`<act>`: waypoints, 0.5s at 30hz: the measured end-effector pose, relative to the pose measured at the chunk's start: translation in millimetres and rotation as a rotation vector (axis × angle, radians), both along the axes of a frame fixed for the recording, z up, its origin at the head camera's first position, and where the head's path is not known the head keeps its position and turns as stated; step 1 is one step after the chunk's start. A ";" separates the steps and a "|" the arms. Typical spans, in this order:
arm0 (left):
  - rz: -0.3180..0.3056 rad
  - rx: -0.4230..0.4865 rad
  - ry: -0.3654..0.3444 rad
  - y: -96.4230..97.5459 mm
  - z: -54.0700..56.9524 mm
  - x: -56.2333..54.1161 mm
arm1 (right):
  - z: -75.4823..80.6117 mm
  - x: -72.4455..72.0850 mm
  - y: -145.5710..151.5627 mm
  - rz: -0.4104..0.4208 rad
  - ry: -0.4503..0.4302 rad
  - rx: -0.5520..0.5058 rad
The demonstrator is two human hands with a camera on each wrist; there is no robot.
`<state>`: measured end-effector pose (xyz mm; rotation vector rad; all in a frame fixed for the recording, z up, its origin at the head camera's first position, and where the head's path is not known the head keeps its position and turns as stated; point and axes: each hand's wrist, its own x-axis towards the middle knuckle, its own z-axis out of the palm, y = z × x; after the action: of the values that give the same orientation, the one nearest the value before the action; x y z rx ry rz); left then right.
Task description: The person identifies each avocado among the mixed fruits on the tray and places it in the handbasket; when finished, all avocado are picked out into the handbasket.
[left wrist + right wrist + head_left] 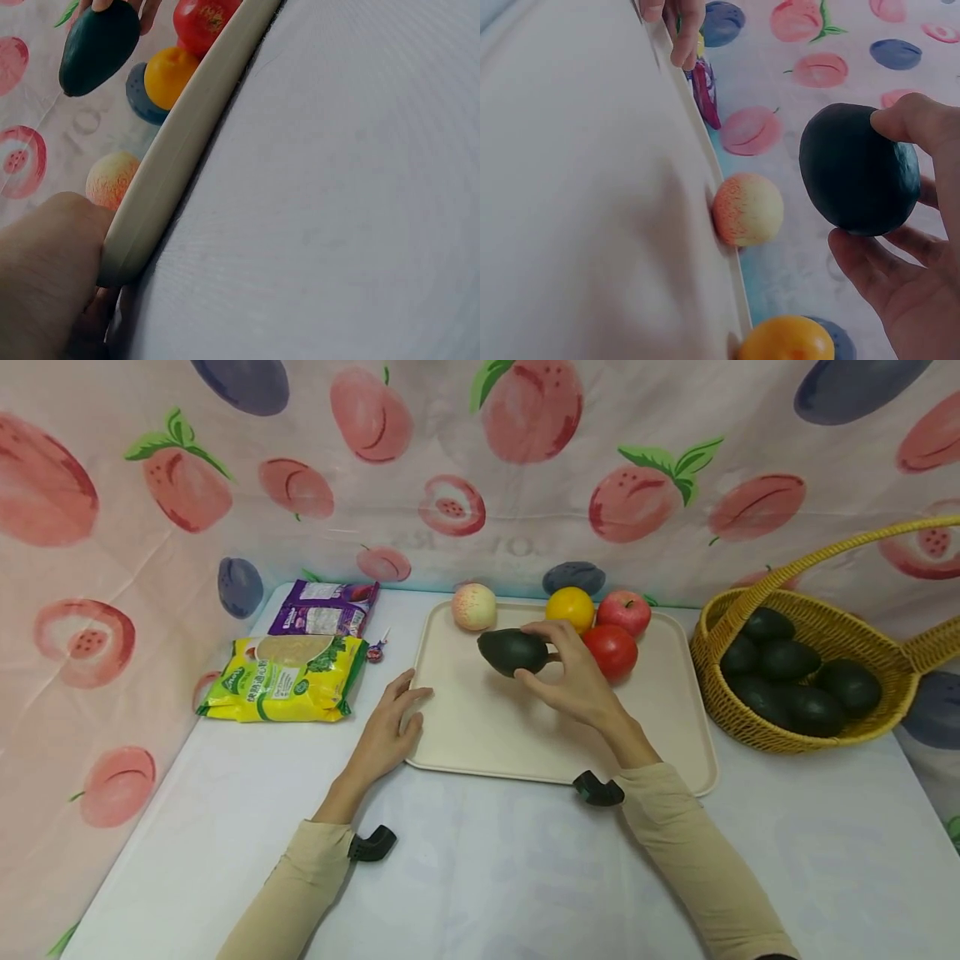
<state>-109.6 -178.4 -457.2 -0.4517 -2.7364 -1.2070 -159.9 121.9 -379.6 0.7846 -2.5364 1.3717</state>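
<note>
My right hand holds a dark green avocado above the beige tray, thumb on one side and fingers on the other. In the right wrist view the avocado shows its rounded end. At the tray's left rim rests my left hand, its fingers loosely extended over the edge. The left wrist view shows that hand right against the tray's side. Along the tray's far part lie a peach, an orange, a red apple and a round red fruit.
A wicker basket with several avocados and a tall handle stands right of the tray. Left of it lie a yellow food packet, a purple packet and a small wrapped lollipop. A fruit-print cloth hangs behind the table.
</note>
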 end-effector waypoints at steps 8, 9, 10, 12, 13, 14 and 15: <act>0.037 0.035 0.005 -2.3 1.0 -0.9 | 10.2 12.2 17.0 -0.023 0.055 -0.007; 0.038 0.036 0.004 -2.5 1.0 -0.7 | 11.8 14.1 18.9 -0.026 0.057 -0.009; 0.039 0.038 0.002 -2.6 0.9 -0.6 | 13.3 16.2 21.0 -0.030 0.063 -0.008; 0.038 0.044 -0.004 -2.3 0.7 -0.4 | 15.9 20.4 26.4 -0.046 0.086 0.001; 0.035 0.049 -0.008 -2.2 0.3 -0.4 | 17.3 22.8 29.3 -0.053 0.100 0.002; 0.035 0.053 -0.010 -1.9 0.0 -0.3 | 18.4 24.9 32.5 -0.059 0.117 -0.002; 0.034 0.055 -0.014 -1.7 -0.3 0.1 | 19.6 26.7 35.5 -0.060 0.135 -0.009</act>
<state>-109.5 -180.1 -457.5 -0.3905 -2.7027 -1.2783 -133.2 157.4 -360.0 0.7657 -2.4286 1.2659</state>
